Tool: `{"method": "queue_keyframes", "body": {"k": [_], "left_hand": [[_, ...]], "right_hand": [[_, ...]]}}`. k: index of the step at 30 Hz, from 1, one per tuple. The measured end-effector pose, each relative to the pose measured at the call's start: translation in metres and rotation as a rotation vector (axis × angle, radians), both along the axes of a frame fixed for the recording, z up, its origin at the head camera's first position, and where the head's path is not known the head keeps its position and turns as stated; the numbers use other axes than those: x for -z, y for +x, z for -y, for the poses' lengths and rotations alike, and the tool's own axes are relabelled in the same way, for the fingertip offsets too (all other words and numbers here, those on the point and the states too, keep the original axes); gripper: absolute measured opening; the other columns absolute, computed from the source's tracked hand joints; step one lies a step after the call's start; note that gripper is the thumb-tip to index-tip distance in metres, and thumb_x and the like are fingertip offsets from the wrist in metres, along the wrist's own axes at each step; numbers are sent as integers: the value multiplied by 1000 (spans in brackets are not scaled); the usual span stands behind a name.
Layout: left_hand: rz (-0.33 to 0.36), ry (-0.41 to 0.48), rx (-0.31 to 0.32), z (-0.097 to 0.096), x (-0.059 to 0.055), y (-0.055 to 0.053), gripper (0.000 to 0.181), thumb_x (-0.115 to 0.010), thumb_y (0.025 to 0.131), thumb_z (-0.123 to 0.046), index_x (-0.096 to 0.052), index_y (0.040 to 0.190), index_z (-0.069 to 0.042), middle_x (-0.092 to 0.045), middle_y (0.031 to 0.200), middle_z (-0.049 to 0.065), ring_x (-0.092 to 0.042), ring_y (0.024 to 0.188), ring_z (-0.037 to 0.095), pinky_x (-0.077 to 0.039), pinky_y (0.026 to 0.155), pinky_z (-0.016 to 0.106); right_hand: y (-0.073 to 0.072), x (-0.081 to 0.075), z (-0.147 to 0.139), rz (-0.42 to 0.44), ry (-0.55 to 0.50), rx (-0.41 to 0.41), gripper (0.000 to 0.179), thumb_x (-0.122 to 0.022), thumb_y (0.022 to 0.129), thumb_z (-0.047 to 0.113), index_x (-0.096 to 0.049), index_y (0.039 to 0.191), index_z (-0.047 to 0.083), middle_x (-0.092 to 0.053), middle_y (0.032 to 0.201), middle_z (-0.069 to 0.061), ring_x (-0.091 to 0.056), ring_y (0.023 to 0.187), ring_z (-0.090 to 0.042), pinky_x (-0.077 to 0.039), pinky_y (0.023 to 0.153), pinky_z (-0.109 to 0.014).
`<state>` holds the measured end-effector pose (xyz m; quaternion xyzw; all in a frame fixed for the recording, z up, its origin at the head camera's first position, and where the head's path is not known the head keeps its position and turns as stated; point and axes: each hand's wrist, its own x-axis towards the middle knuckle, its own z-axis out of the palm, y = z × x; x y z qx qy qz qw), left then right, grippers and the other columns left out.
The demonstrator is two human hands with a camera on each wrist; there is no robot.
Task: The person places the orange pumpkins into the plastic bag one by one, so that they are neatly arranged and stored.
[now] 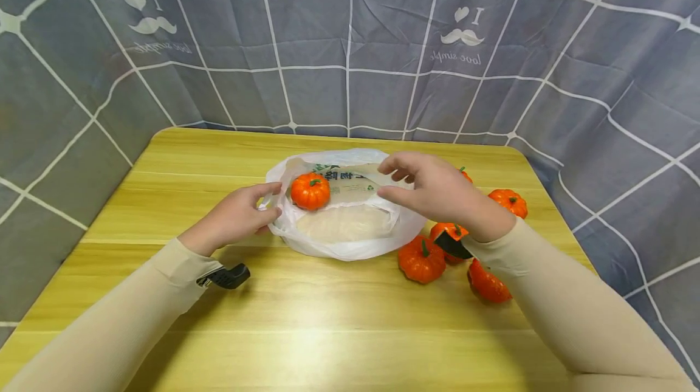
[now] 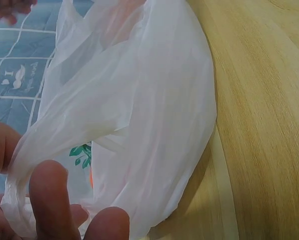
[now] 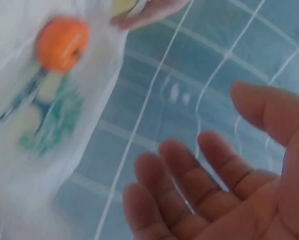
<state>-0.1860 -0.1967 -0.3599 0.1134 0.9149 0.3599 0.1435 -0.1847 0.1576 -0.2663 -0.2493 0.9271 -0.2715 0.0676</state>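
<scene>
A white plastic bag (image 1: 350,250) lies spread on the table with its mouth open. Inside it, toward the left, sits a small orange pumpkin (image 1: 310,192) with a green stem. My left hand (image 1: 235,216) grips the bag's left edge; in the left wrist view its fingers curl round a gathered loop of the white plastic (image 2: 164,100). Over the bag's right side hovers my right hand (image 1: 437,188), its fingers loosely bent and holding nothing. The right wrist view shows that palm (image 3: 229,215) bare, apart from the blurred bag.
To the right of the bag lie several more orange pumpkins, among them a front one (image 1: 422,261), one by the right forearm (image 1: 488,284) and one farther back (image 1: 508,202). The right arm partly covers them. A grey checked cloth (image 1: 317,27) rises behind the wooden table (image 1: 306,325).
</scene>
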Motion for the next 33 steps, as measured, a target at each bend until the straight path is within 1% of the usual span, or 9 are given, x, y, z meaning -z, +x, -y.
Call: {"method": "queue_keyframes", "body": {"k": [4,8,12,14,17,20,24,28,33], "left_hand": [[4,2,3,1,0,0,65,-61,103,-26,-41,161,-5,-57,59,2,-54,54,17,-43,55,29],[15,2,6,2,-1,0,65,-61,103,-27,-41,161,-6,-59,59,4,-52,52,17,-42,54,29],[20,9,7,1,-1,0,65,-60,103,-26,-40,161,-5,-61,61,8,-51,51,16,-41,53,28],[20,13,6,1,-1,-1,65,-60,103,-26,-40,161,-4,-61,61,8,-51,51,16,-42,53,28],[19,15,4,0,-1,-1,64,-60,104,-25,-41,161,-4,-61,61,8,-51,51,16,-43,53,28],[22,18,4,0,-2,-2,64,-61,104,-24,-41,161,-4,-61,61,8,-52,51,17,-42,53,28],[26,24,3,-1,-2,-1,64,-60,103,-24,-41,161,-3,-60,62,7,-52,53,17,-42,54,27],[28,19,3,-1,-3,-1,64,-60,103,-24,-41,161,-3,-58,61,6,-51,52,17,-42,54,27],[32,24,-1,-1,-3,0,63,-60,104,-23,-41,161,-3,-58,61,6,-51,52,17,-41,53,27]], "right_hand": [[5,5,-38,9,58,43,30,-77,96,29,-72,121,12,-73,122,-8,-67,116,-30,-54,100,-52],[15,19,-65,30,144,31,37,-80,93,29,-71,124,10,-74,122,-8,-66,118,-34,-53,101,-55],[24,35,-80,48,137,19,44,-85,90,31,-70,125,10,-73,124,-8,-66,119,-34,-53,101,-56],[26,42,-84,49,143,-7,48,-86,88,32,-69,127,10,-72,126,-8,-66,117,-32,-53,100,-54],[28,54,-88,62,187,-57,59,-88,86,36,-66,134,8,-69,133,-7,-62,125,-32,-51,105,-53],[28,66,-89,76,243,-97,70,-90,84,38,-63,141,8,-65,140,-9,-55,135,-37,-45,111,-58],[28,79,-89,83,290,-117,77,-93,78,35,-61,143,9,-64,141,-8,-52,137,-39,-37,115,-62],[29,87,-87,62,303,-139,79,-96,73,32,-61,140,11,-65,139,-3,-52,135,-37,-28,115,-63],[30,90,-83,60,320,-145,81,-98,70,29,-61,141,14,-65,142,-2,-44,141,-46,-16,117,-69]]}}
